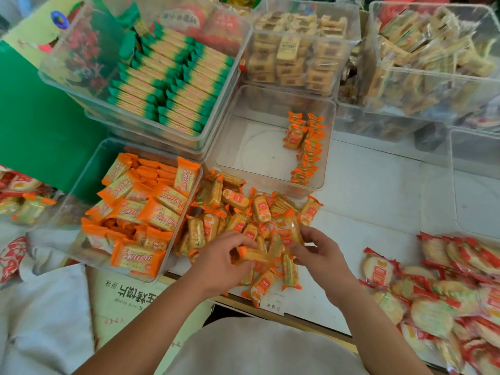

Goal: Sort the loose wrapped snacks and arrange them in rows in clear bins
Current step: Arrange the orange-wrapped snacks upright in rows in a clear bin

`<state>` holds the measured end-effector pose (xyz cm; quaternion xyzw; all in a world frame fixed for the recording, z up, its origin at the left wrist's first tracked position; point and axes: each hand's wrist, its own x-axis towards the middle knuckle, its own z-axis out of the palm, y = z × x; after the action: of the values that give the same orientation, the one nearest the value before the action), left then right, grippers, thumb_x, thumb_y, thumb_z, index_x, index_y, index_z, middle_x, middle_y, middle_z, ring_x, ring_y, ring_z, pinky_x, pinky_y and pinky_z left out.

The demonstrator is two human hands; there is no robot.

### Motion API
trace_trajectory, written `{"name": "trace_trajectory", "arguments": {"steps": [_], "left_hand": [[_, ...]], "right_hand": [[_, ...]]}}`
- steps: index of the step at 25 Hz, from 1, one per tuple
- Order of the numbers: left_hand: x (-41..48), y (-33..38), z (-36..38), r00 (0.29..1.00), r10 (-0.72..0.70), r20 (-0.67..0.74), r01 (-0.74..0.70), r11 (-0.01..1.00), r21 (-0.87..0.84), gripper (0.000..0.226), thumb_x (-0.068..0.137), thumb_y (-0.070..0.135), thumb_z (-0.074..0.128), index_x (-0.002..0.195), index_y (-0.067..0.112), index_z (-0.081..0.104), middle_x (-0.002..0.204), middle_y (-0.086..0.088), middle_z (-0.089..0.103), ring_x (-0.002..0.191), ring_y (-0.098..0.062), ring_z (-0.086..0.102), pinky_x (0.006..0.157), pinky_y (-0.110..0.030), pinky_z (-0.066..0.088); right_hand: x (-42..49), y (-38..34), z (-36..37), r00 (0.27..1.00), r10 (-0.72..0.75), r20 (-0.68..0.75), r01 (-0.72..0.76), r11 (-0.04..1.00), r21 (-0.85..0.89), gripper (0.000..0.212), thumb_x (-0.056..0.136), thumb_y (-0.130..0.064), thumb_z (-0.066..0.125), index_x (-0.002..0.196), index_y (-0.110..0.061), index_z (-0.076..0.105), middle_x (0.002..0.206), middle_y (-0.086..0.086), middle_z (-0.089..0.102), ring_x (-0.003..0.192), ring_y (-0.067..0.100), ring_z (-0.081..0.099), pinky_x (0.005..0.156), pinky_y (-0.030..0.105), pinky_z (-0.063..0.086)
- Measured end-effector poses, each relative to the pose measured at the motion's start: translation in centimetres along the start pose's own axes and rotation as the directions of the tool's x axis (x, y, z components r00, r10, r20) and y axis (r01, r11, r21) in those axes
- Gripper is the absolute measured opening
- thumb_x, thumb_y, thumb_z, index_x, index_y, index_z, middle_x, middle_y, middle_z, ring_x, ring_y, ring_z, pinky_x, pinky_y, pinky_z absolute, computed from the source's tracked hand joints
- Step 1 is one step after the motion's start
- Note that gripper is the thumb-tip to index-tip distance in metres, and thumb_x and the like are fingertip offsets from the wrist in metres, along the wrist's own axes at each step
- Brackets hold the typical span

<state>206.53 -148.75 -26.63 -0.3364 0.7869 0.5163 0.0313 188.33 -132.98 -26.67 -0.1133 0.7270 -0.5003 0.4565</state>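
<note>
Both hands are at the near edge of the snack pile on the table. The left hand pinches a flat packet, and the right hand grips an upright packet by its lower end. Just beyond the pile, the bin holds 2 short rows along its right wall.

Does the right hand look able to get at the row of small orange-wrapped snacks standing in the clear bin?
Probably yes: the right hand is near, the clear plastic bin has no lid, and nothing covers the orange-wrapped row.
</note>
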Motion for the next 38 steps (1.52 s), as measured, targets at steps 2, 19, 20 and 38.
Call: {"name": "trace_trajectory", "arguments": {"steps": [2,19,20,38], "left_hand": [[-0.6,1.8,0.7,0.999,-0.037,-0.01,0.034,0.98,-0.194,0.047,0.085,0.025,0.082,0.123,0.045,0.064,0.117,0.019,0.063,0.105,0.001,0.06,0.086,-0.018,0.052],[-1.6,-4.3,14.9,0.947,-0.196,-0.253,0.262,0.928,0.265,0.041,0.093,0.027,0.065,0.134,0.024,0.061,0.119,0.0,0.064,0.114,-0.022,0.061,0.095,-0.034,0.053],[-1.7,-6.0,15.4,0.947,-0.211,-0.243,0.293,0.876,0.383,0.05,0.091,0.03,0.065,0.141,0.025,0.057,0.122,-0.003,0.06,0.117,-0.028,0.057,0.098,-0.041,0.051],[-1.8,-8.1,15.3,0.96,-0.138,-0.243,0.252,0.805,0.537,0.033,0.083,0.032,0.072,0.114,0.025,0.067,0.114,0.003,0.062,0.116,-0.026,0.052,0.094,-0.041,0.047]], "right_hand": [[-1.0,0.0,0.0,0.996,-0.027,0.083,0.031,0.999,-0.043,0.033,0.096,-0.017,0.071,0.112,-0.047,0.074,0.102,-0.005,0.073,0.095,0.023,0.072,0.086,0.039,0.062],[-8.1,3.8,-8.4,0.993,0.106,-0.051,-0.099,0.987,0.123,0.032,0.088,-0.018,0.08,0.115,-0.013,0.063,0.09,0.001,0.08,0.076,0.017,0.077,0.055,0.017,0.056],[-8.0,3.9,-8.3,0.995,0.09,-0.048,-0.085,0.992,0.093,0.031,0.088,-0.02,0.08,0.114,-0.015,0.063,0.089,-0.001,0.08,0.076,0.015,0.077,0.055,0.016,0.055],[-5.6,3.4,-8.8,0.999,0.036,0.013,-0.036,0.999,-0.012,0.032,0.091,-0.029,0.078,0.117,-0.022,0.061,0.103,-0.001,0.076,0.073,0.004,0.074,0.05,0.011,0.05]]}}
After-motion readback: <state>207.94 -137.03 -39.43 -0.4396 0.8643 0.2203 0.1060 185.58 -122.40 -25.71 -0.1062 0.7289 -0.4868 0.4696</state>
